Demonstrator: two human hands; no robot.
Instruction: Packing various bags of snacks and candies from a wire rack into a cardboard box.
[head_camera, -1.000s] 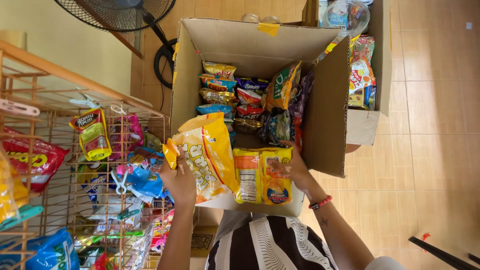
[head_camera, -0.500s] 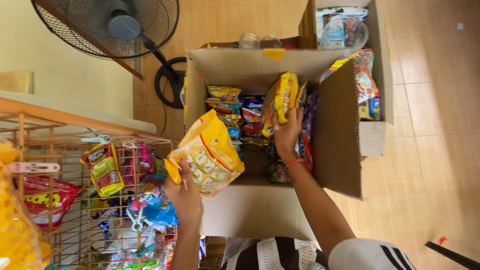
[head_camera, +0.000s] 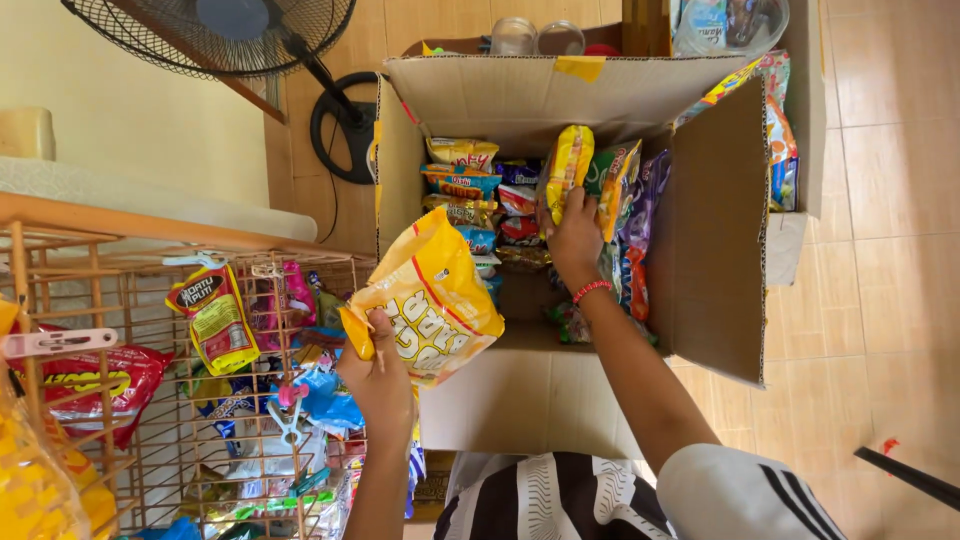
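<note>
My left hand (head_camera: 383, 378) grips a large yellow snack bag (head_camera: 428, 296) by its lower corner, held up in front of the open cardboard box (head_camera: 712, 250). My right hand (head_camera: 573, 236), with a red bead bracelet at the wrist, reaches into the box and holds a smaller yellow snack packet (head_camera: 566, 166) upright among the packets there. The box is filled with several colourful snack packets (head_camera: 470, 185) standing in rows.
A wire display rack (head_camera: 110, 330) at the left holds hanging snack packets and clips. A standing fan (head_camera: 235, 30) is at the top left. Behind the box are glass jars (head_camera: 538, 36) and another carton of snacks (head_camera: 790, 150). Tiled floor lies to the right.
My right hand has left the yellow packet near the box's front edge and moved deeper into the box, now gripping a yellow packet. My left hand kept hold of the large yellow bag.
</note>
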